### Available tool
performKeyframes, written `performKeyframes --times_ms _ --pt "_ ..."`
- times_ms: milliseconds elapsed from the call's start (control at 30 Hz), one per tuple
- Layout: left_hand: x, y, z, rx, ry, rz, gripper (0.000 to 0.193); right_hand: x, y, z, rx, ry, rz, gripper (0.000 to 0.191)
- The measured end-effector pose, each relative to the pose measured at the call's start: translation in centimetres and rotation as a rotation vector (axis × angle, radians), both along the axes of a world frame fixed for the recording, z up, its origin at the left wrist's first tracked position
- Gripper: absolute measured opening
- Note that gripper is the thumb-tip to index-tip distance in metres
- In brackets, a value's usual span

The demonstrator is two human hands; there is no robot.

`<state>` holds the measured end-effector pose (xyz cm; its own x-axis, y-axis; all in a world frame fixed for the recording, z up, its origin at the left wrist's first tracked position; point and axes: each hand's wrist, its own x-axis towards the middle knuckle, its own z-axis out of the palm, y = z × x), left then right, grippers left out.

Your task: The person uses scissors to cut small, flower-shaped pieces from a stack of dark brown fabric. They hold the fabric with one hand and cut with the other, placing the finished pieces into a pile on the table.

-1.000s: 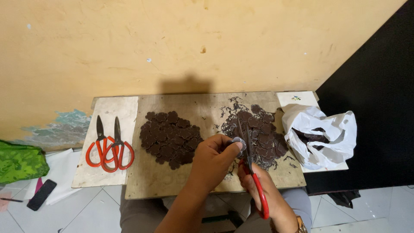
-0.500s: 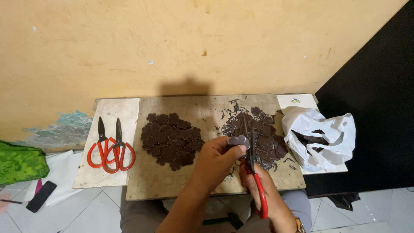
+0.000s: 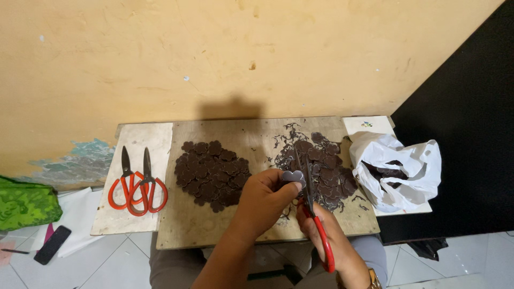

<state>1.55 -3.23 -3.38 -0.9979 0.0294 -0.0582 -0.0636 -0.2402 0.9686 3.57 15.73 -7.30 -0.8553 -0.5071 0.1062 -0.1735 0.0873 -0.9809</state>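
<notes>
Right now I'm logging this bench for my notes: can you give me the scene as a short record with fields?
Left hand: pinches a small dark flower-shaped piece
Right hand: holds red-handled scissors, blades at the piece
Board: left pile of dark pieces, right pile with trimmings
Side: two spare scissors; white bag

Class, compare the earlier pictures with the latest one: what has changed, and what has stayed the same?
Very little has changed. The left hand still pinches a small dark cut-out piece, and the right hand still works the red-handled scissors at its edge, with only slight shifts. The two dark piles, the spare scissors and the white bag stay put.
</notes>
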Motion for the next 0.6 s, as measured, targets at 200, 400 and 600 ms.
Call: performKeyframes --times_ms 200,400,600 --pt "-0.2 -0.1 -0.2 0.039 0.005 -0.002 0.016 0.0 0.2 -0.1 0.005 -0.037 -0.019 0.052" --pt "-0.2 0.1 0.0 0.125 0.003 0.003 0.017 -0.1 0.2 0.0 0.022 -0.020 -0.025 0.051" --pt "0.0 -0.2 0.8 0.011 0.043 -0.028 0.017 0.1 0.4 0.6 0.021 -0.054 0.016 0.044"
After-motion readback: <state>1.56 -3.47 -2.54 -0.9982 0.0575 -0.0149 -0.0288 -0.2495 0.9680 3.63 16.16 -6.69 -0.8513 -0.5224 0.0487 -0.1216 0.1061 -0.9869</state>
